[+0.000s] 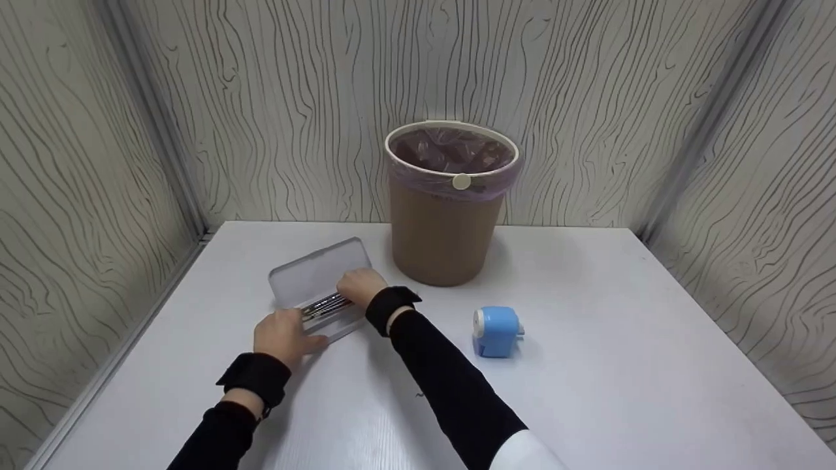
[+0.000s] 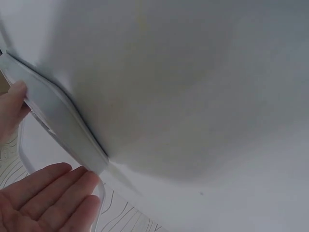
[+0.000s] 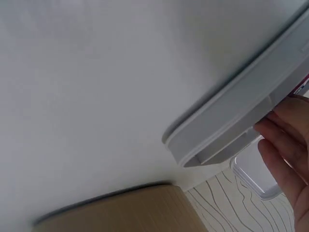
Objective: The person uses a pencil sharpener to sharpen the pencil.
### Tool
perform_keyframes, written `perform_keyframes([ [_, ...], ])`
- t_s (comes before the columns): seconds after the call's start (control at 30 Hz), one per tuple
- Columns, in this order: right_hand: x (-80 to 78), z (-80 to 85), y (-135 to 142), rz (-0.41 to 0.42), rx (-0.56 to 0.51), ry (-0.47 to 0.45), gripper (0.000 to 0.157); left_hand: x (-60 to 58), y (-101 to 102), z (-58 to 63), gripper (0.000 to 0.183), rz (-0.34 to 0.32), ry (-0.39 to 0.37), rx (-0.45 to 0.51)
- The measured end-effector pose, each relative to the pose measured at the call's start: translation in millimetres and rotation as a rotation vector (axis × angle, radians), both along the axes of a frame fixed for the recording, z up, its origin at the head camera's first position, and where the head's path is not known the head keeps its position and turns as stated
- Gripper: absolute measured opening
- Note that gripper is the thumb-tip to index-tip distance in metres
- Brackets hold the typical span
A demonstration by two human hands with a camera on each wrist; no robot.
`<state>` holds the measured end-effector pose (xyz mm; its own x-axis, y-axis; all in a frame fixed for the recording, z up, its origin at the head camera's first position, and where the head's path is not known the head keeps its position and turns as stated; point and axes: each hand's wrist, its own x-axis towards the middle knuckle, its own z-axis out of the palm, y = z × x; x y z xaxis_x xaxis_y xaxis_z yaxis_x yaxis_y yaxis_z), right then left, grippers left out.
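A pale grey pencil case [image 1: 331, 331] lies on the table with its lid [image 1: 317, 269] raised at the back. Several slim dark pencils [image 1: 324, 305] rest inside it. At the case's left end, my left hand [image 1: 282, 336] holds it, the thumb stretched along the front. Fingertips [image 2: 89, 181] touch the end wall in the left wrist view. My right hand [image 1: 362, 286] reaches over into the right part of the case, its fingers around the ends of the pencils. The right wrist view shows those fingers [image 3: 280, 140] bent at the case's opening, with the grip partly hidden.
Behind and to the right stands a brown bin [image 1: 444, 238] with a purple liner. A blue pencil sharpener [image 1: 499, 331] sits on the white table [image 1: 588, 365], right of my right forearm. Wood-grain panels [image 1: 313, 111] enclose the table at the back and sides.
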<state>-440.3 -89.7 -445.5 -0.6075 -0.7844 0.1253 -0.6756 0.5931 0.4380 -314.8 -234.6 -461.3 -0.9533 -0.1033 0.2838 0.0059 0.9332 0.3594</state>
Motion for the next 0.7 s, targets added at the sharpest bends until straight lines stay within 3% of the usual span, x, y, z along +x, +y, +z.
perform_keyframes([
  [0.3,-0.3,-1.8,-8.7,0.042,0.061,0.038,0.013,2.7,-2.3,0.8,0.047,-0.005,-0.003,0.030],
  [0.7,1.3,3.0,-5.3,0.038,0.114,0.001,0.016,0.2,-2.1,-0.6,0.049,-0.015,0.013,0.035],
])
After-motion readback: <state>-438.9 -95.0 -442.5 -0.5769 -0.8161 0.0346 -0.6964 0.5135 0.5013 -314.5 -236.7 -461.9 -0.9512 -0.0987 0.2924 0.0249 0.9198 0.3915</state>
